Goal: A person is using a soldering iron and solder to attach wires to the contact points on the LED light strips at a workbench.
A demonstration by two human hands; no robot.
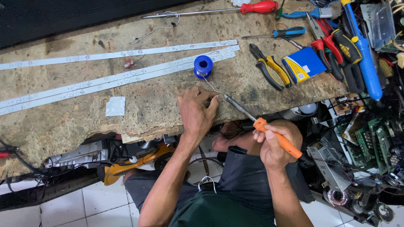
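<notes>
- Orange plastic marks the handle of the soldering iron, which our right hand holds in a closed, pen-like grip; its grey metal shaft runs up and left to a tip resting on the counter, just beside our left fingertips.
- Our left hand lies palm-down near the counter's front edge, fingers pressed together and pinching the thin silver solder wire that trails from the small blue spool just above.
- What sits under the tip is too small to tell.
- Three long white light strips lie across the worn, stained wooden counter, the spool touching the nearest one; a small white square of paper rests to the left.
- Further right are black-and-yellow pliers, a blue-and-yellow box, a red-handled screwdriver, a blue-handled one and a heap of red and blue tools.
- We judge the main risk to be a burn: the tip is very close to our left fingers, and a slip of either hand would bring them together.
- The solder wire is taut, so a tug could roll the spool against the strips.
- The iron's cord drops out of view near our lap, where it might snag.
</notes>
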